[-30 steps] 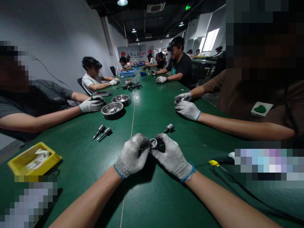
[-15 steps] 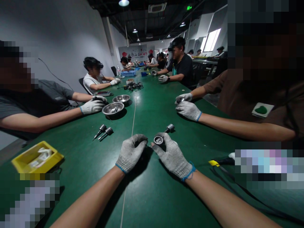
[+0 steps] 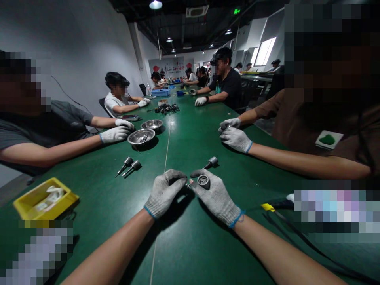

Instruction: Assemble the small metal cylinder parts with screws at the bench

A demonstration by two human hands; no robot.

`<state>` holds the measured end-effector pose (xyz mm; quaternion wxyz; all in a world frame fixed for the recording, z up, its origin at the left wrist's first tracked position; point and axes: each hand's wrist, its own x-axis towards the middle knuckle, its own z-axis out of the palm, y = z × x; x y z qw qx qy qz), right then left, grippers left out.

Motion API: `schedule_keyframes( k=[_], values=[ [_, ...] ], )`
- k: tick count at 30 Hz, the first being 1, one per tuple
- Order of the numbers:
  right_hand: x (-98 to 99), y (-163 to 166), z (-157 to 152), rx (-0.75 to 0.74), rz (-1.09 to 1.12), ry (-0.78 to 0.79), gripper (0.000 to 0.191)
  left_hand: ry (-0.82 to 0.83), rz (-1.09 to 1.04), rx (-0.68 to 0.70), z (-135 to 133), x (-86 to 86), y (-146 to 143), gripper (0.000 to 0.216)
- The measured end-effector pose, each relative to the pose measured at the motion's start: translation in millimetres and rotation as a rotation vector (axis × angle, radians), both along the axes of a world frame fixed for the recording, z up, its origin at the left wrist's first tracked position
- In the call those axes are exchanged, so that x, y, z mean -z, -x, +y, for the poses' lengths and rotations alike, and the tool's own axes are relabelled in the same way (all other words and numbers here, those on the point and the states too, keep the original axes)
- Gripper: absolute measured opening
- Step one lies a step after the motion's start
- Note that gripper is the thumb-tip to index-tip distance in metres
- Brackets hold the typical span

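My left hand (image 3: pixel 166 192), in a grey-white knit glove, is closed in a pinch; what its fingertips hold, if anything, is hidden. Beside those fingertips show tiny ring-shaped pieces (image 3: pixel 188 185), and whether they are held or lie on the table I cannot tell. My right hand (image 3: pixel 218 198), gloved alike, grips a round metal cup-shaped part (image 3: pixel 203 181) with its open end up and curved pieces inside. Just beyond it lies a metal part with a cylinder head and thin shaft (image 3: pixel 212 162). Two similar shafted parts (image 3: pixel 132 168) lie on the left.
On the green table (image 3: pixel 184 245) stand two steel bowls (image 3: pixel 141 137), the nearer with small metal pieces. A yellow bin (image 3: pixel 44 202) is at left, a cable with yellow tape (image 3: pixel 268 207) at right. Gloved co-workers sit along both sides; a co-worker's hands (image 3: pixel 234 136) are close on the right.
The round part in my right hand has tilted and shifted slightly right. My hands have come a little closer together at the fingertips. A far co-worker's hand has moved slightly left.
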<state>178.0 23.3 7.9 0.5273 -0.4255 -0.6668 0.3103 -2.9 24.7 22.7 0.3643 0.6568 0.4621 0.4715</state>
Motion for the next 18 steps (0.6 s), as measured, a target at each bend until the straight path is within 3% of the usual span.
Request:
schedule_keyframes(
  k=[5, 18],
  values=[
    [-2.8, -2.7, 1.2, -0.068, 0.005, 0.049, 0.018, -0.048, 0.052, 0.024, -2.1, -2.1, -2.2, 0.015],
    [-1.8, -4.3, 4.0, -0.071, -0.01, 0.11, 0.024, -0.096, 0.092, 0.016, -6.4, -7.3, -5.0, 0.016]
  ],
)
